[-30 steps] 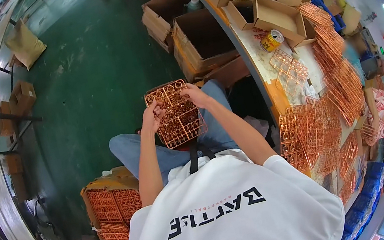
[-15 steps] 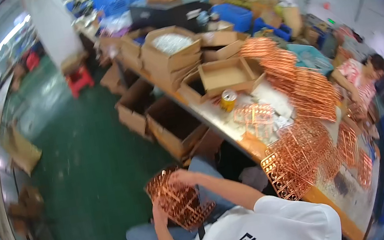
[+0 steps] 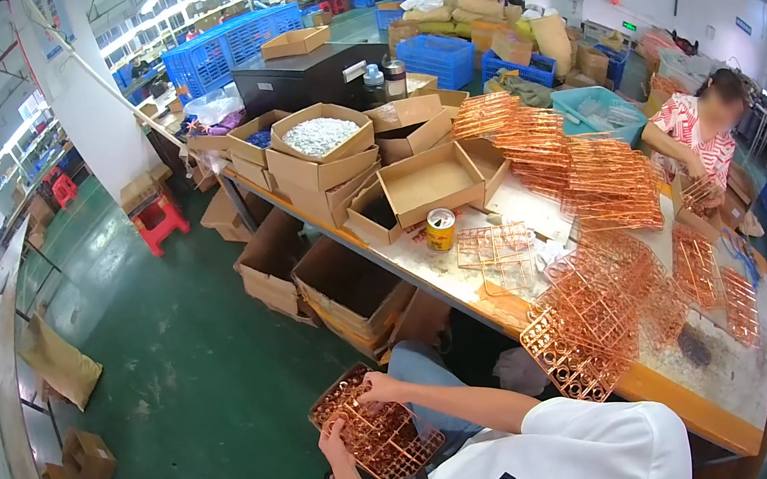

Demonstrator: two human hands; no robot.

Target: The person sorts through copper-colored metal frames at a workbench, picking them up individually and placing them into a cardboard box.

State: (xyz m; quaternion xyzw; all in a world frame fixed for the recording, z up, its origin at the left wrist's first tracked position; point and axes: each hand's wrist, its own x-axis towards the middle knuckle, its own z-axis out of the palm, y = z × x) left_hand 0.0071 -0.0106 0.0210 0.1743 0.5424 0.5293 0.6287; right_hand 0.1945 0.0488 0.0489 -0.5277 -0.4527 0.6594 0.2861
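Note:
Over my lap sits a batch of copper-coloured openwork parts [image 3: 383, 448], with a grid-like frame showing at its lower end. My left hand [image 3: 334, 439] is closed on the left side of this copper-coloured frame. At its upper right, my right hand [image 3: 383, 388] has its fingers bent down onto the same pieces. Whether a shallow container lies beneath them, I cannot tell. To the right, on the workbench [image 3: 703, 389], similar copper-coloured frames [image 3: 578, 339] lie in a loose overlapping pile.
Tall stacks of copper-coloured frames [image 3: 597, 178] stand farther back. A yellow can [image 3: 441, 230] and an open cardboard box [image 3: 435, 185] sit along the bench's left edge. Large cartons [image 3: 348, 271] are below it. Across the bench, another person [image 3: 692, 142] handles similar pieces.
The whole view has shifted and is sharper now. Both hands stay at the copper-coloured parts over my lap, with only a slight change in finger position.

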